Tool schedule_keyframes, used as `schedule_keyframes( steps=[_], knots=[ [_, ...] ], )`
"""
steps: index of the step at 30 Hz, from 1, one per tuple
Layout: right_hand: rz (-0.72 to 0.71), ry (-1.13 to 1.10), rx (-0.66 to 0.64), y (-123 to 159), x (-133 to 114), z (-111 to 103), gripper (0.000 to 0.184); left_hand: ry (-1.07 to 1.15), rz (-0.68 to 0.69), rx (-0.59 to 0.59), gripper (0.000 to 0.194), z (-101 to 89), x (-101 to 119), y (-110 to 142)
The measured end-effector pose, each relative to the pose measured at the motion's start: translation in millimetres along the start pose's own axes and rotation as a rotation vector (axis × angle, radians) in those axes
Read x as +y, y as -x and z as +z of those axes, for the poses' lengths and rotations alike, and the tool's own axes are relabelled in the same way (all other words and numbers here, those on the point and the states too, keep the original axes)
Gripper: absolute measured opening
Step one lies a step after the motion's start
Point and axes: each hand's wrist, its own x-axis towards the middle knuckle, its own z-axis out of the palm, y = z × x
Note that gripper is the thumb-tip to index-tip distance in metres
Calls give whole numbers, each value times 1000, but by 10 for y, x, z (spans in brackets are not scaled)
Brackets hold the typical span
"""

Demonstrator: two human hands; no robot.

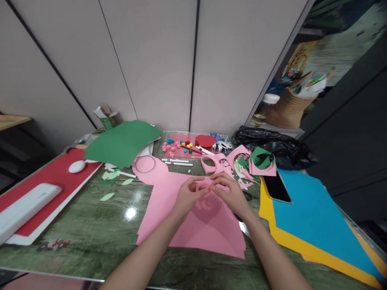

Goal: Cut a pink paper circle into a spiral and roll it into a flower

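Both my hands meet over a stack of pink paper sheets [193, 229] on the green marble table [90, 225]. My left hand [189, 195] and my right hand [229, 193] each pinch a small curled pink paper strip [203, 187] between fingertips, holding it just above the sheets. The strip's shadow falls on the pink paper below. Both hands are closed on the strip.
Pink and green paper offcuts [256, 161] lie behind my right hand. A black phone [276, 187] rests on blue [314, 217] and yellow sheets at right. Green paper [123, 143], markers [178, 162], beads on a pink tray [178, 147], a white mouse [77, 166] and keyboard [24, 207] lie left.
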Motion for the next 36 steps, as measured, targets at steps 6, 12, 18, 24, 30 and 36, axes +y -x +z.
schedule_keyframes(
  steps=[6,12,18,24,30,36],
  knots=[
    [-4,38,9,7,4,29,9,0,25,-26,40,8,-6,3],
    [-4,63,19,19,-2,53,10,4,49,-31,39,5,-13,-7],
    [-20,69,50,20,-3,61,11,10,63,-32,38,6,-20,-17],
    [-45,75,89,19,-6,43,11,4,95,-40,34,15,-13,-21],
    [-57,99,87,31,-26,49,11,-14,43,-4,38,25,7,-21],
    [-70,105,49,35,-48,36,11,-56,40,16,36,48,38,-4]
  ],
)
